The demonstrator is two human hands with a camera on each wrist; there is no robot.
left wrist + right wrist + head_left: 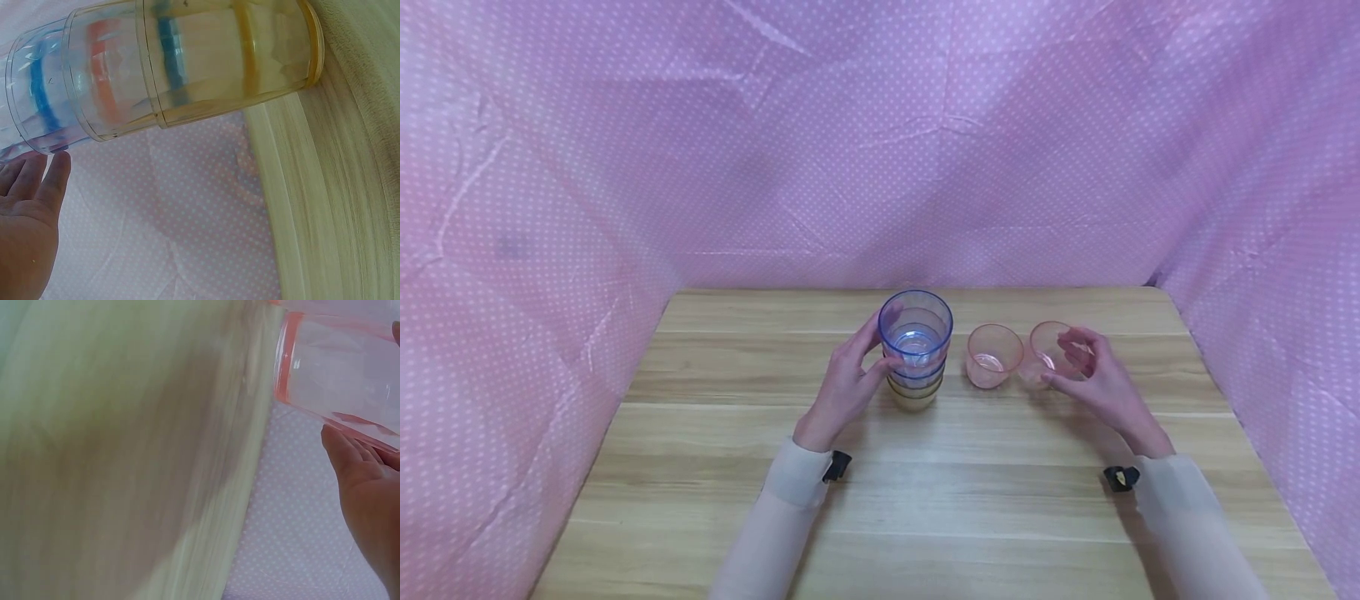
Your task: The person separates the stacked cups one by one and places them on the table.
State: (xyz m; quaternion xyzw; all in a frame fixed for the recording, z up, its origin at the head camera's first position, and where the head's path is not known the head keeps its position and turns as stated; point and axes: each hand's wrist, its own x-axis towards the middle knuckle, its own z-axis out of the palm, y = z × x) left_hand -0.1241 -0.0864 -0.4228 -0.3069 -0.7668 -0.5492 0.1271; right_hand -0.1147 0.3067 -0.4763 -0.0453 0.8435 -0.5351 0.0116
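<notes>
A tall stack of clear tinted cups (915, 367) stands upright on the table, blue-rimmed at the top and yellow at the bottom. My left hand (847, 375) holds its upper part from the left, the thumb in front and the fingers behind. Blue, red and yellow bands show through the stacked cups (206, 62) in the left wrist view. To the right, my right hand (1097, 379) holds a clear pink cup (1047, 354) by its right side, between thumb and fingers. A second pink cup (992, 358) stands between that cup and the stack, touched by neither hand.
The wooden table (925, 517) extends toward me under both forearms. Pink polka-dot cloth (850, 167) hangs behind the table and along both sides. Each wrist carries a small black device, such as the one at the left cuff (837, 467).
</notes>
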